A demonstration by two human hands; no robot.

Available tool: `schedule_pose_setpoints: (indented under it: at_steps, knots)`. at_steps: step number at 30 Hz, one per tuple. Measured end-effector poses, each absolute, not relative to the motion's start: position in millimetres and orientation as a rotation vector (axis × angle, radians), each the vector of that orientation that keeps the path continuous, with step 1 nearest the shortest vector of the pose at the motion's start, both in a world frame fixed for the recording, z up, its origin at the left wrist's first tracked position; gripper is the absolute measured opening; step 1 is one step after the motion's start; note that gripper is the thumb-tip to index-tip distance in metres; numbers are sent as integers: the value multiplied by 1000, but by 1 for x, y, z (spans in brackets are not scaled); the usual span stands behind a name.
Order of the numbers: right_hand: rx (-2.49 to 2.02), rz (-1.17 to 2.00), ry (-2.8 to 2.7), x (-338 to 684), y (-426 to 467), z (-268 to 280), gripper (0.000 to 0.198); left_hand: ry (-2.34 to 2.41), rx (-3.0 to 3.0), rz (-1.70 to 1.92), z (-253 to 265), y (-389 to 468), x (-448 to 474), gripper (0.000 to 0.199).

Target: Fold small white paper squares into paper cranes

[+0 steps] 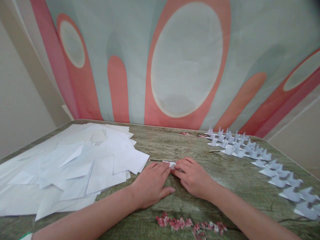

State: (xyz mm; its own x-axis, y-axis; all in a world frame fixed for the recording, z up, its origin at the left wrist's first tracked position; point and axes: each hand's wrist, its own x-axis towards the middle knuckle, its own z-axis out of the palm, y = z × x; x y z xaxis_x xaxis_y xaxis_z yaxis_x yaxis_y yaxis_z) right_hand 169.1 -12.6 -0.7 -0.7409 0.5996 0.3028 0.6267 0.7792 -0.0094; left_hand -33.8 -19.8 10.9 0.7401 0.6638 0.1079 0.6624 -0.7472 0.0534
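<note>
A small white piece of folded paper lies on the table between my hands, mostly covered by fingers. My left hand rests flat over its left side, fingers stretched out and thumb apart. On the other side, my right hand has its fingers curled and pressed onto the paper's right end. How the paper is folded underneath is hidden.
Many loose white sheets are piled on the left of the wood-patterned table. Rows of folded white paper cranes stand along the right side. A patterned cloth hangs behind the table's far edge.
</note>
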Motion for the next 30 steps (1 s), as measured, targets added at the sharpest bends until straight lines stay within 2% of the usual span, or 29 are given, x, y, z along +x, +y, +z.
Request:
schedule_pose_setpoints:
  at_steps: [15, 30]
  knots:
    - [-1272, -147, -2886, 176, -23, 25, 22, 1076, 2982, 144, 11, -19, -36, 56]
    - [-1305, -98, -2825, 180, -23, 17, 22, 1170, 2996, 137, 15, -22, -36, 47]
